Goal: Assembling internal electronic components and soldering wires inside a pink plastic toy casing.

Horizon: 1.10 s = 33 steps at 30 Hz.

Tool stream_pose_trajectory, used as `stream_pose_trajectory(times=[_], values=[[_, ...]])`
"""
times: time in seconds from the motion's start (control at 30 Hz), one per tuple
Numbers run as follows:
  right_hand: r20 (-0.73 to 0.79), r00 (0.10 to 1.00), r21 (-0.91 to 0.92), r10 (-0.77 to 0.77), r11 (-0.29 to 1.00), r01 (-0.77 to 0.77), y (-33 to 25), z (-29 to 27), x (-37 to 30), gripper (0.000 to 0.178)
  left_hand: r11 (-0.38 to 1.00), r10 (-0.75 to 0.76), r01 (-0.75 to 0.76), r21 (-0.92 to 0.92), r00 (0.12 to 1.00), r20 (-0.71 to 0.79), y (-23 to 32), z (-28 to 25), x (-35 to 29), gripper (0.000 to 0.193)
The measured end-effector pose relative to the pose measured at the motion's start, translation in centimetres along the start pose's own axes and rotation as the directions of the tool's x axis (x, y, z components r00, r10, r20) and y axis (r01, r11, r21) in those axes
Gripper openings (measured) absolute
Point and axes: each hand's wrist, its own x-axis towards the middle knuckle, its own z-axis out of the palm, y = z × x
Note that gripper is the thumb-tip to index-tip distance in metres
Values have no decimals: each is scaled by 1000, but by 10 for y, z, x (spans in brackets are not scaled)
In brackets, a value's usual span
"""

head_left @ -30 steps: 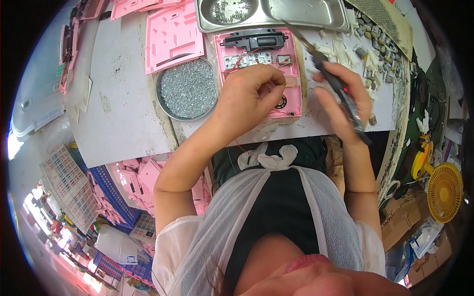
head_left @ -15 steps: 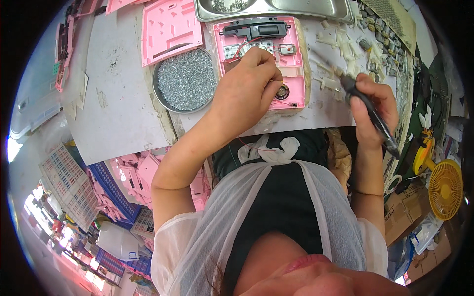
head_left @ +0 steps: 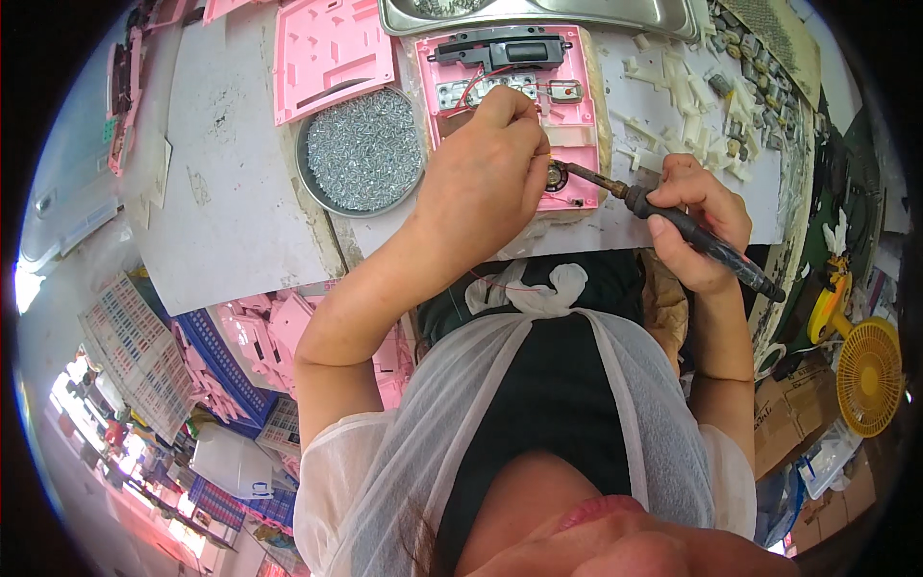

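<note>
A pink plastic housing lies open on the table in front of me. Inside it are a long black part, a silver plate with red wires, and a small round speaker near its lower right. My left hand is over the housing, thumb and fingers pinched beside the speaker; what they hold is hidden. My right hand grips a soldering iron by its black handle. The iron's tip reaches the speaker, close to my left fingertips; whether it touches cannot be seen.
A round tin of small screws stands left of the housing, partly under a pink panel. Behind is a metal tray. White plastic pieces and small grey parts lie at right. A yellow fan stands lower right.
My right hand has brought the soldering iron left and down, from over the white pieces to the speaker. My left hand stays pinched in nearly the same place.
</note>
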Motion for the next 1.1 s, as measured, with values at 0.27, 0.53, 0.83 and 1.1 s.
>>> stream_pose_trajectory(times=[0.27, 0.53, 0.83, 1.1], values=[[40, 998, -134, -53, 989, 58, -8, -1, 5, 20, 999, 31, -30, 30, 998, -48, 2, 3, -1, 8], [-92, 991, -41, -97, 995, 93, -8, -17, -2, 20, 999, 21, -18, 40, 998, -60, 1, 3, -6, 10], [-40, 996, -25, -78, 997, 77, -7, -15, -2, 21, 994, 58, -54, 94, 998, -38, 0, 3, -9, 10], [14, 995, -53, -99, 994, 99, -2, -14, 1, 22, 993, 78, -75, 88, 996, -37, 0, 2, -9, 13]])
